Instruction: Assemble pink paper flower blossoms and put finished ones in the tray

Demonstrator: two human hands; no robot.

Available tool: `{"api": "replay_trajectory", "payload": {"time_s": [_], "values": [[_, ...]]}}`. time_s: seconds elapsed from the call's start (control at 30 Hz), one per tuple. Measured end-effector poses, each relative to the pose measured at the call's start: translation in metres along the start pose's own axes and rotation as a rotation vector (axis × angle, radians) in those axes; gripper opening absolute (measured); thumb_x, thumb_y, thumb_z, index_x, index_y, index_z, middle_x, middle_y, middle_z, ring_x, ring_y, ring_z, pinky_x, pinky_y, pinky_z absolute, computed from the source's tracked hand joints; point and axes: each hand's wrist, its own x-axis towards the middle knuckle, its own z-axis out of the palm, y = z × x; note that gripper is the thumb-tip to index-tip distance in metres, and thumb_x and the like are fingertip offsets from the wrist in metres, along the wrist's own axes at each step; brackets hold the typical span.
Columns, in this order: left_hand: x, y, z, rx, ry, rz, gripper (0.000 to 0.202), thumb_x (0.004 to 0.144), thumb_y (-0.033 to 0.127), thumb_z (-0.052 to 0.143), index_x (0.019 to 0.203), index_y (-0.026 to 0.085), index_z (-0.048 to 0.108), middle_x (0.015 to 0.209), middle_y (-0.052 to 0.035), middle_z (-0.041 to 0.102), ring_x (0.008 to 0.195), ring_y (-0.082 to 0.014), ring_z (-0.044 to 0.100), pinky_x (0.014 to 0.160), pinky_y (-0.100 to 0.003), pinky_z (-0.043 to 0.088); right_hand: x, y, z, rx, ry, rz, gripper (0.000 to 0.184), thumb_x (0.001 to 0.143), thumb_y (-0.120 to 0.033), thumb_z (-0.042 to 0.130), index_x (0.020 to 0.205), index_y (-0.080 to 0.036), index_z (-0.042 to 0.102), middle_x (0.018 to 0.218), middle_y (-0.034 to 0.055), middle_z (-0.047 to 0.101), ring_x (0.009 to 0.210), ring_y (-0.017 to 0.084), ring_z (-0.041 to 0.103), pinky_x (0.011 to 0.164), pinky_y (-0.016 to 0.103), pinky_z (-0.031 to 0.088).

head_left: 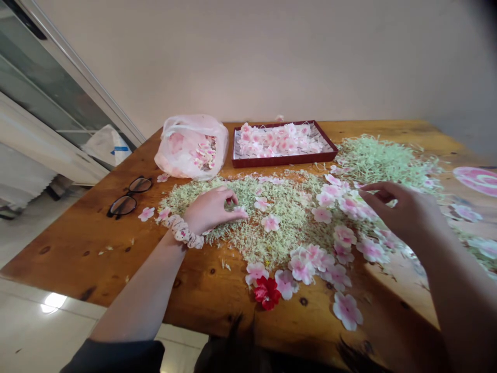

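Note:
My left hand (212, 210), with a floral scrunchie (182, 231) at its wrist, hovers over or rests on a spread of short pale-green stems (285, 233). Its fingers curl inward, with a gap between thumb and forefinger. A pale petal shows by the thumb tip; whether they touch, I cannot tell. My right hand (406, 207) pinches thumb and forefinger together at a pink artificial flower (357, 185), mostly hidden by the fingertips. Below that hand lies a cluster of pink and white cloth flowers (349, 206). One red flower (267, 292) lies nearer the front edge.
At the back stand a plastic bag (174, 155) with petals inside and a dark red tray (285, 159) of pink flowers. A heap of green stems (384, 160) lies back right. Eyeglasses (128, 197) rest at left on the wooden table (70, 254).

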Motion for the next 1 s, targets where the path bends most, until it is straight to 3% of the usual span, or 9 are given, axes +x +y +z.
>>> {"api": "replay_trajectory", "payload": {"time_s": [0.17,0.37,0.5,0.57,0.67,0.77,0.83,0.9,1.0], "values": [[0.001,-0.002,0.000,-0.078,-0.029,0.014,0.029,0.077,0.047,0.060,0.079,0.018,0.064,0.084,-0.0042,0.065,0.075,-0.0178,0.057,0.068,-0.030,0.041,0.001,0.002,0.002,0.012,-0.005,0.017,0.029,0.076,-0.045,0.056,0.092,-0.025,0.068,0.071,0.0006,0.065,0.058,0.017,0.056,0.058,0.028,0.037],[-0.001,0.000,-0.006,-0.188,0.113,0.001,0.030,0.084,0.046,0.054,0.085,0.019,0.065,0.091,-0.0037,0.068,0.080,-0.0167,0.059,0.074,-0.030,0.043,0.001,0.005,0.005,0.022,-0.025,-0.021,0.031,0.076,-0.049,0.055,0.093,-0.026,0.068,0.073,0.0003,0.067,0.061,0.018,0.058,0.058,0.028,0.038],[-0.006,-0.008,-0.016,-0.118,0.183,-0.059,0.035,0.085,0.048,0.050,0.098,0.019,0.064,0.096,-0.0047,0.066,0.079,-0.0173,0.058,0.073,-0.030,0.042,0.001,0.006,0.006,0.036,-0.029,-0.033,0.033,0.076,-0.051,0.055,0.092,-0.025,0.067,0.073,0.0002,0.066,0.059,0.017,0.057,0.057,0.028,0.038],[-0.010,-0.011,-0.021,-0.047,0.113,-0.065,0.033,0.081,0.048,0.055,0.094,0.018,0.064,0.086,-0.0041,0.065,0.071,-0.0168,0.056,0.067,-0.029,0.041,0.001,0.005,0.006,0.047,-0.037,-0.028,0.034,0.075,-0.052,0.055,0.092,-0.025,0.067,0.073,0.0003,0.066,0.059,0.017,0.058,0.057,0.028,0.038],[-0.013,-0.005,-0.023,-0.121,-0.135,0.033,0.031,0.079,0.047,0.059,0.092,0.019,0.066,0.075,-0.0016,0.063,0.065,-0.0146,0.055,0.061,-0.025,0.040,-0.001,0.001,0.006,0.064,-0.052,-0.021,0.034,0.075,-0.052,0.054,0.091,-0.025,0.067,0.072,0.0005,0.066,0.058,0.017,0.057,0.057,0.028,0.038],[-0.013,0.013,-0.010,-0.211,-0.298,0.255,0.030,0.080,0.045,0.060,0.090,0.017,0.066,0.081,-0.0025,0.063,0.069,-0.0129,0.055,0.063,-0.023,0.041,-0.002,-0.003,0.006,0.047,-0.073,-0.012,0.032,0.075,-0.050,0.056,0.090,-0.025,0.068,0.069,0.0013,0.065,0.056,0.017,0.055,0.058,0.029,0.038],[-0.014,0.026,0.001,-0.189,-0.409,0.380,0.031,0.076,0.046,0.066,0.087,0.017,0.067,0.073,-0.0010,0.061,0.063,-0.0117,0.052,0.059,-0.022,0.039,-0.003,-0.006,0.005,0.035,-0.088,-0.011,0.032,0.075,-0.049,0.057,0.091,-0.024,0.069,0.068,0.0020,0.065,0.054,0.017,0.054,0.057,0.029,0.038],[-0.017,0.035,0.009,-0.155,-0.448,0.435,0.030,0.074,0.046,0.068,0.082,0.017,0.068,0.065,0.0010,0.058,0.059,-0.0109,0.050,0.058,-0.022,0.037,-0.003,-0.008,0.004,0.040,-0.102,-0.020,0.031,0.076,-0.047,0.057,0.093,-0.023,0.069,0.069,0.0027,0.065,0.054,0.016,0.054,0.057,0.029,0.037],[-0.024,0.043,0.010,-0.138,-0.483,0.434,0.028,0.075,0.045,0.068,0.081,0.018,0.067,0.070,0.0006,0.063,0.059,-0.0109,0.052,0.057,-0.022,0.036,-0.006,-0.014,0.003,0.059,-0.097,-0.053,0.029,0.078,-0.046,0.058,0.091,-0.022,0.069,0.069,0.0029,0.065,0.055,0.016,0.054,0.057,0.028,0.037]]}}
